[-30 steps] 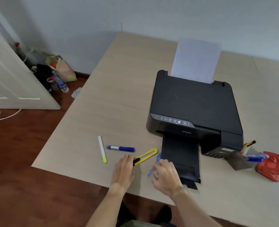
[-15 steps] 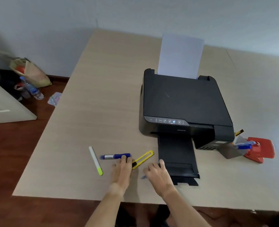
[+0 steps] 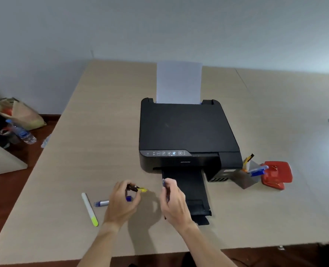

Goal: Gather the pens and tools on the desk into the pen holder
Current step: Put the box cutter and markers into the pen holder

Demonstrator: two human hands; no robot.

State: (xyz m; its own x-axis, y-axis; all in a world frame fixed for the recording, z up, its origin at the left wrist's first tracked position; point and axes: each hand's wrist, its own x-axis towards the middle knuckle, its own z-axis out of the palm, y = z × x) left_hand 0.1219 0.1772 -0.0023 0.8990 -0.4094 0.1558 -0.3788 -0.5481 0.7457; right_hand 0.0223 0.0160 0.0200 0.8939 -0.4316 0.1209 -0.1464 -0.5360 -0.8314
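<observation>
My left hand (image 3: pixel 121 202) is closed around the yellow utility knife (image 3: pixel 140 189), whose yellow end sticks out to the right of my fingers. Beneath that hand the blue marker (image 3: pixel 101 203) lies on the desk, partly covered. A white pen with a yellow-green tip (image 3: pixel 89 209) lies left of it. My right hand (image 3: pixel 174 202) grips a blue ballpoint pen (image 3: pixel 164 182), its top showing above my fingers. The grey pen holder (image 3: pixel 245 179) stands to the right of the printer and holds several pens.
A black printer (image 3: pixel 186 132) with upright paper and an extended output tray (image 3: pixel 190 193) sits mid-desk, just right of my right hand. A red hole punch (image 3: pixel 276 175) lies beside the holder. Bags and a bottle (image 3: pixel 23 133) are on the floor to the left.
Both hands have closed and lifted: the left took up the yellow knife, the right took up the blue ballpoint pen. My view tilted upward.
</observation>
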